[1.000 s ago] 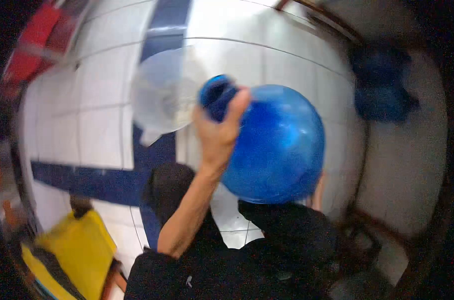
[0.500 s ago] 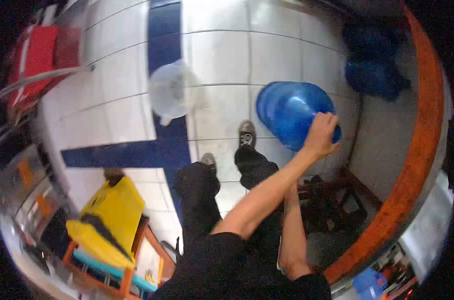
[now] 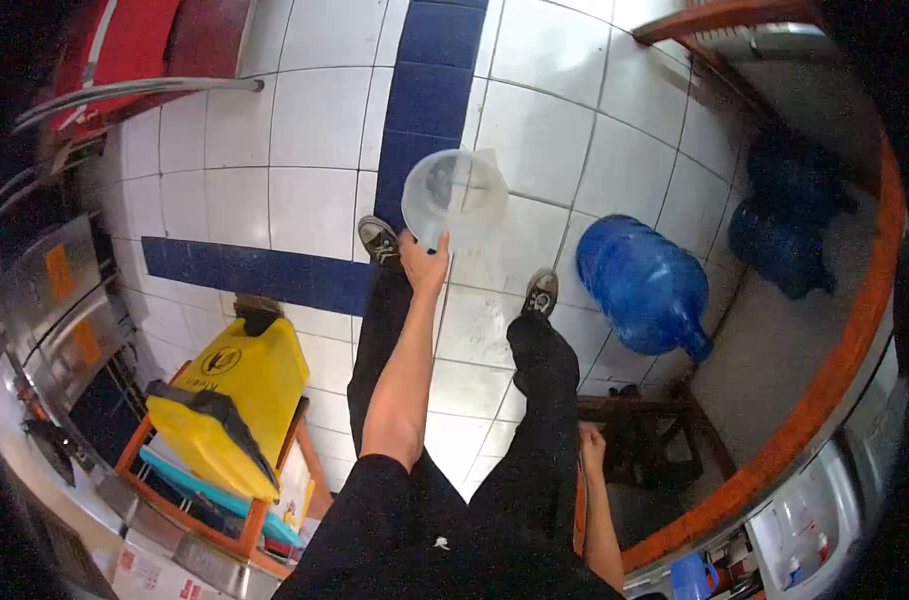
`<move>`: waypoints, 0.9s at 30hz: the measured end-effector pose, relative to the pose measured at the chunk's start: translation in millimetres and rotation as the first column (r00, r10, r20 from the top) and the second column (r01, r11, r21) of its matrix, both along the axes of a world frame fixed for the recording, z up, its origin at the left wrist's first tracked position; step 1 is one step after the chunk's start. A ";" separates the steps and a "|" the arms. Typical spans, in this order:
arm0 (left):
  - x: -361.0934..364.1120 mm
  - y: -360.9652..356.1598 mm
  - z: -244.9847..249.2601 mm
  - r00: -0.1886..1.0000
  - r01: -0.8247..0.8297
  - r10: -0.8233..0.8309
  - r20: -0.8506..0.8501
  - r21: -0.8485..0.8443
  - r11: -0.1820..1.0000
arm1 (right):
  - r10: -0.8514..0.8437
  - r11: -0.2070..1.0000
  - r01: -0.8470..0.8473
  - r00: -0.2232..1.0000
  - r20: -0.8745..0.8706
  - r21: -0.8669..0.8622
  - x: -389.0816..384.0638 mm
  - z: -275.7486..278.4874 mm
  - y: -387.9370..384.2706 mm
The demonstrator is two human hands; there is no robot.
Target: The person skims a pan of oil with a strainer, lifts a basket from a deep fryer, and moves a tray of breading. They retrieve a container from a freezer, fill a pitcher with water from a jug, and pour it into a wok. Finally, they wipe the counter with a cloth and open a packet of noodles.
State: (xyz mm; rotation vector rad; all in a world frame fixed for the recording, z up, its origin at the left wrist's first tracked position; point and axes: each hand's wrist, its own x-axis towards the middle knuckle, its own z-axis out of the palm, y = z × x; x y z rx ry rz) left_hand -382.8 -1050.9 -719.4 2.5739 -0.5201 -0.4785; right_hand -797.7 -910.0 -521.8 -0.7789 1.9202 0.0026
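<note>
My left hand (image 3: 427, 262) reaches down to a round, translucent plastic container (image 3: 457, 198), its thumb and fingers closed at the near rim. The container is over the tiled floor between my shoes, near the blue tile stripe. Low at my right side, beside my leg and dark wooden furniture (image 3: 665, 440), is my right hand (image 3: 593, 447) with its fingers curled; I cannot tell what, if anything, is inside them. A large blue water jug (image 3: 643, 285) lies on its side to the right of my right shoe, its neck pointing toward the lower right. Neither hand touches it.
More dark blue jugs (image 3: 785, 240) are in shadow by the right wall. An orange-brown counter edge (image 3: 775, 480) curves along the right. A yellow folding floor sign (image 3: 230, 385) leans at the lower left. A red object (image 3: 115, 60) with a metal rail is at the upper left.
My left hand has let go of the blue jug, moved left and taken hold of the translucent container. The jug's neck, earlier covered by my hand, now shows. My view has shifted.
</note>
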 end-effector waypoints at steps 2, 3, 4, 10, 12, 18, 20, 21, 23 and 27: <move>25.0 9.3 -27.9 0.826 0.155 -0.032 -0.563 0.171 0.973 | -0.073 0.989 0.073 0.997 -0.002 0.127 10.9 30.9 4.4; 27.7 9.7 -43.8 0.822 0.088 0.052 -0.568 0.216 0.972 | -0.047 0.986 0.048 0.999 -0.010 0.159 17.3 44.7 5.2; 25.2 15.1 -59.5 0.812 0.011 0.147 -0.564 0.267 0.964 | 0.008 1.000 -0.008 1.000 0.007 0.006 11.3 46.9 21.5; 66.5 45.1 -1.5 0.841 -0.108 0.193 -0.505 0.193 0.975 | 0.486 0.871 -0.442 0.840 -0.240 0.216 69.5 122.4 -23.4; 99.8 85.1 59.1 0.715 -0.201 0.260 -0.650 0.165 0.966 | 0.738 0.673 -0.708 0.660 -0.140 0.213 54.2 106.4 -53.1; 260.6 220.0 308.7 0.670 -0.316 0.214 -0.711 -0.012 0.949 | 0.930 0.368 -0.929 0.366 0.046 -0.049 473.9 88.0 -185.9; 307.7 259.0 366.5 0.766 -0.395 0.352 -0.538 0.038 0.918 | 0.953 0.297 -0.948 0.286 0.104 -0.118 614.6 115.1 -190.6; 328.5 280.8 394.9 0.756 -0.413 0.349 -0.554 0.010 0.911 | 0.958 0.271 -0.950 0.251 0.136 -0.155 680.1 130.9 -189.9; 380.3 313.2 443.4 0.677 -0.505 0.386 -0.626 -0.014 0.863 | 0.963 0.227 -0.948 0.185 0.194 -0.221 796.6 155.2 -182.9; 484.2 384.9 450.4 0.531 -0.763 0.633 -0.563 0.007 0.646 | 0.958 0.127 -0.944 0.037 0.285 -0.306 990.0 196.4 -153.7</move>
